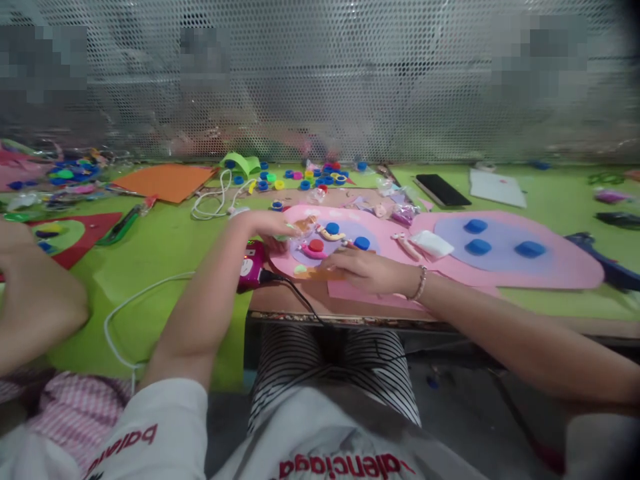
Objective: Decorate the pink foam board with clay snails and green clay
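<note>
A pink paper cutout (377,231) with a lilac middle lies in front of me. On it sit a blue cap (332,228), a red cap (315,245), another blue cap (361,243) and small curved figures, one of them pink (313,253). My left hand (274,229) is at the cutout's left edge, its fingers bent together near clear, shiny material; what they hold is unclear. My right hand (363,268) reaches over the front edge, fingers closed and pointing left, beside an orange piece (316,274). Its fingertips hide what they grip.
A second pink cutout (565,267) with blue caps lies right, near a white packet (433,245) and black phone (442,191). A magenta device (251,267) with a black cable stands left. Loose caps (327,179) lie behind. A co-worker's arm (35,300) is far left.
</note>
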